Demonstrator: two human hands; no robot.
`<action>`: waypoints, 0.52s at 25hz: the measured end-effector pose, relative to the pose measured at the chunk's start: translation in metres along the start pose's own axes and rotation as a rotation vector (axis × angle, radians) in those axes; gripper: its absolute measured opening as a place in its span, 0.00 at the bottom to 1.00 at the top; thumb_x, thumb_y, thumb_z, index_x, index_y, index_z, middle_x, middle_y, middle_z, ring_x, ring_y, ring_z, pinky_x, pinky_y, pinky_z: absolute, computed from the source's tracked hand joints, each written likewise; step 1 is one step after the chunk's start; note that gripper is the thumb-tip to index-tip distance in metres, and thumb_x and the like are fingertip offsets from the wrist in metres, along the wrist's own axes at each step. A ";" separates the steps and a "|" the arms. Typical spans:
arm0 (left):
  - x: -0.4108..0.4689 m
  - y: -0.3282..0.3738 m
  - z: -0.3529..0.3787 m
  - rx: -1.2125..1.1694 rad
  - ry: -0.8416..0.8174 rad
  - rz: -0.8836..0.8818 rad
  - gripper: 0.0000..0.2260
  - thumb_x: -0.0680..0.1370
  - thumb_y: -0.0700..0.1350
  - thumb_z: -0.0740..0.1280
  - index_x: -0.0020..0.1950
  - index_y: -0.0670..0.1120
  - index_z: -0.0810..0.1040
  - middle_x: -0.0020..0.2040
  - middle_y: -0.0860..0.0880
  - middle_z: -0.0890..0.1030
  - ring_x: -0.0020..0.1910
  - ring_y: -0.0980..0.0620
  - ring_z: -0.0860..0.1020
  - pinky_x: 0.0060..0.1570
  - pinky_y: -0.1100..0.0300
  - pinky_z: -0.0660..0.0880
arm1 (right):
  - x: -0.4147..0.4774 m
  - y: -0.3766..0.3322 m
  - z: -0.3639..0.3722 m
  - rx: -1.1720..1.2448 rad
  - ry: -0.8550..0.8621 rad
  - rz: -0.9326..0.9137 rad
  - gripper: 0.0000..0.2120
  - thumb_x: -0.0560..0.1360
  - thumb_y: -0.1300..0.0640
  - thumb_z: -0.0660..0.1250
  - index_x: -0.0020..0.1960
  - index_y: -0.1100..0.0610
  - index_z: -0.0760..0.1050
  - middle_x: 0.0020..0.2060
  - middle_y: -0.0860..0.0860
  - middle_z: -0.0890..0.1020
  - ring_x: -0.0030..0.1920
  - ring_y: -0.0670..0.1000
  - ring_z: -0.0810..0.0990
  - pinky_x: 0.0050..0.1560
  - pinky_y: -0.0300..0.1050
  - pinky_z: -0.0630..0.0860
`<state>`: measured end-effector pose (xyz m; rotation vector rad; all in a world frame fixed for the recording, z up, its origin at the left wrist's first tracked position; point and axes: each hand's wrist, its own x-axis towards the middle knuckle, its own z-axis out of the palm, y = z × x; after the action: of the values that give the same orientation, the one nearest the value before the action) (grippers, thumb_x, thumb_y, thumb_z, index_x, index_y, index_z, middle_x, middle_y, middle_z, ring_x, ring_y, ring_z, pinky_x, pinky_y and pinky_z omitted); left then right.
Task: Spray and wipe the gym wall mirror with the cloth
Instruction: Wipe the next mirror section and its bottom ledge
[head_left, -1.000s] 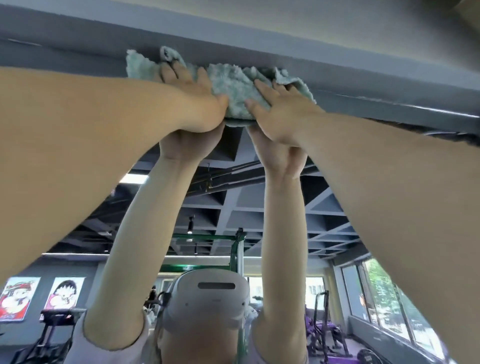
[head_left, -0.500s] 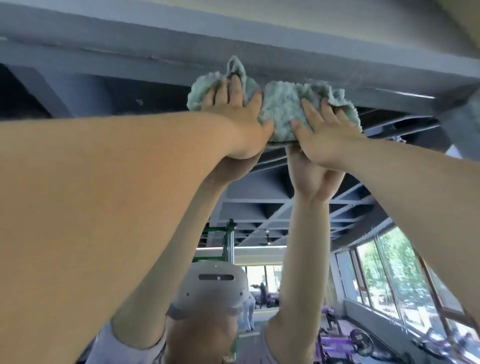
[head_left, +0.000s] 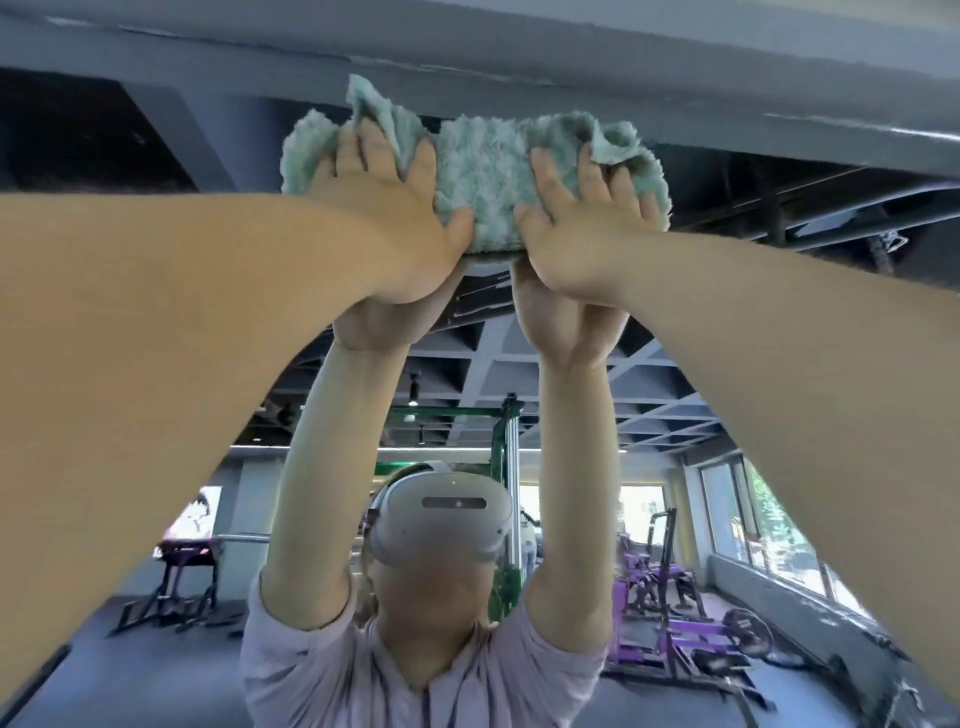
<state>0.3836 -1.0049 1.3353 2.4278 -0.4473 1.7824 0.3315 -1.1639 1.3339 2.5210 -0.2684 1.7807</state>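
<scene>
The green cloth (head_left: 483, 182) lies bunched against the mirror (head_left: 675, 374), just below the mirror's top edge. The left hand (head_left: 384, 223) and right hand (head_left: 582, 234) press it flat, fingers straight and spread.

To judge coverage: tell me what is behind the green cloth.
The mirror glass, near its top edge; the left hand and right hand press the cloth against it. The patch under the cloth is hidden.

site: gym | 4 o'clock: purple steel-framed weight machines (head_left: 667, 584) | 8 o'clock: black metal-legged bench (head_left: 179, 579) | centre: green steel rack (head_left: 503, 447) | 3 o'clock: tall windows (head_left: 753, 525) | all reflected in large wall mirror (head_left: 675, 379)
</scene>
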 end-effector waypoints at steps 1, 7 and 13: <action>-0.003 -0.006 0.003 0.000 0.000 -0.004 0.32 0.80 0.64 0.41 0.78 0.50 0.35 0.78 0.38 0.37 0.77 0.38 0.39 0.75 0.46 0.42 | -0.001 -0.008 -0.001 0.001 0.005 -0.016 0.27 0.81 0.39 0.42 0.77 0.38 0.37 0.78 0.49 0.38 0.77 0.57 0.37 0.75 0.56 0.37; -0.037 -0.082 0.014 0.030 -0.020 -0.113 0.32 0.80 0.63 0.40 0.78 0.47 0.34 0.77 0.35 0.38 0.77 0.37 0.39 0.75 0.45 0.41 | -0.015 -0.080 0.018 -0.055 -0.003 -0.148 0.27 0.81 0.37 0.42 0.77 0.37 0.37 0.78 0.49 0.40 0.78 0.55 0.37 0.75 0.55 0.36; -0.057 -0.017 0.018 -0.027 -0.067 -0.234 0.34 0.80 0.63 0.42 0.78 0.45 0.34 0.76 0.33 0.36 0.75 0.34 0.37 0.74 0.40 0.40 | -0.034 -0.021 0.024 -0.072 0.017 -0.242 0.27 0.80 0.35 0.41 0.77 0.36 0.39 0.79 0.48 0.42 0.78 0.52 0.39 0.76 0.53 0.38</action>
<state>0.3893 -0.9833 1.2775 2.4120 -0.1806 1.5944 0.3460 -1.1423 1.2949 2.3708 -0.0241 1.6682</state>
